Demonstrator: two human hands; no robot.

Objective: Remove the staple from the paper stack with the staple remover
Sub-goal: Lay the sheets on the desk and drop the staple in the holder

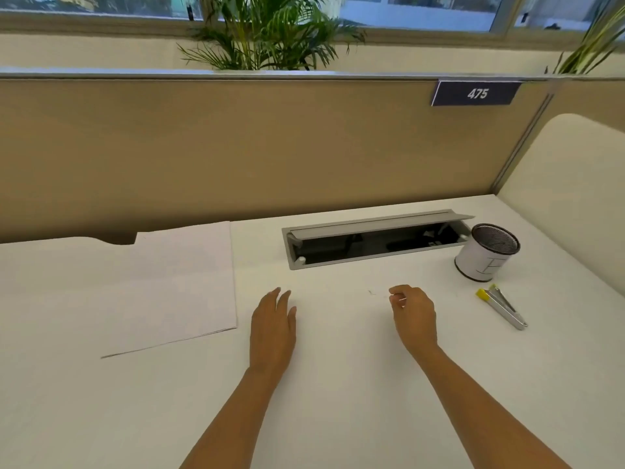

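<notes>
The white paper stack (176, 286) lies flat on the desk at the left, its near edge a little fanned. The staple remover (502, 306), a metal tool with yellow tips, lies on the desk at the far right, in nobody's hold. A tiny speck that may be the staple (371, 292) sits on the desk between my hands. My left hand (274, 330) rests flat on the desk, fingers straight, just right of the stack. My right hand (414, 316) hovers right of the speck with fingers curled and thumb against the forefinger. I can make out nothing between them.
An open grey cable tray (375, 243) is set into the white desk (338, 384) behind my hands. A mesh pen cup (487, 252) wrapped in white paper stands at its right end, just behind the remover. A tan partition closes the back, a cream one the right.
</notes>
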